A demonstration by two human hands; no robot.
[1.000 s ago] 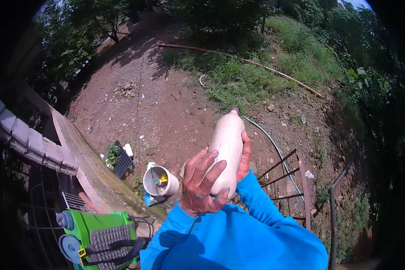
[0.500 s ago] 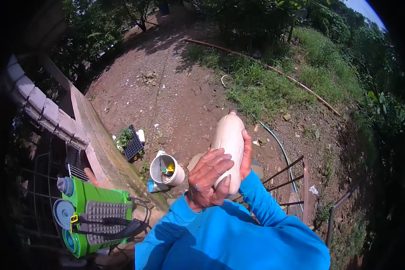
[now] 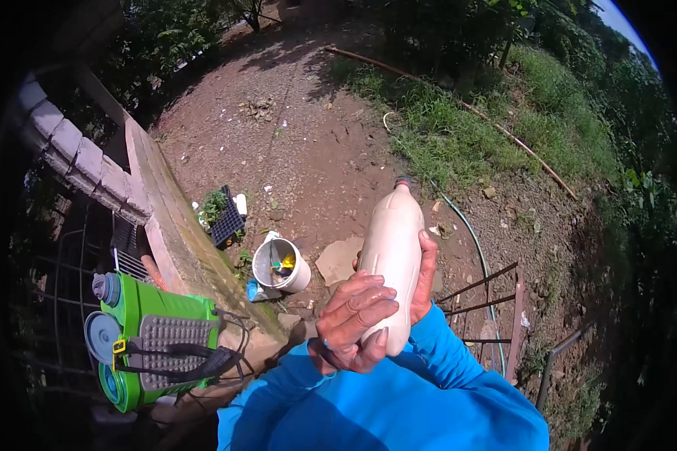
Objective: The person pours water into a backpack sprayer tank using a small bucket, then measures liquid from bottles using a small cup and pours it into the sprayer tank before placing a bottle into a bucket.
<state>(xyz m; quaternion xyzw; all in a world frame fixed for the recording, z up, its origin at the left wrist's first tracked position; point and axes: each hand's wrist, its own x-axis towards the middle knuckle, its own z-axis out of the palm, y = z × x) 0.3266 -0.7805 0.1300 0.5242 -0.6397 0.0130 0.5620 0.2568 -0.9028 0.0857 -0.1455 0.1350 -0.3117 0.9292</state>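
A large plastic bottle [image 3: 395, 255] full of a pale beige liquid is tilted in front of my chest, its dark cap [image 3: 404, 183] with a red ring pointing away from me. My left hand [image 3: 357, 319] is closed over the near left side of the bottle, fingers lying across its lower part. Behind the bottle's right side, my right hand [image 3: 425, 274] supports it, with the thumb up along the edge and the other fingers mostly hidden.
On the left stands a green backpack sprayer [image 3: 165, 338] with black straps. A white bucket [image 3: 297, 274] with small items inside sits on the ground beside a black seedling tray [image 3: 228, 225]. A low wall [image 3: 165, 233] runs along the left, a metal railing [image 3: 515, 316] and hose [image 3: 478, 248] on the right.
The bottle has shifted slightly right and towards me, and more of its cap and body shows. Both hands stay on it. The view has turned slightly.
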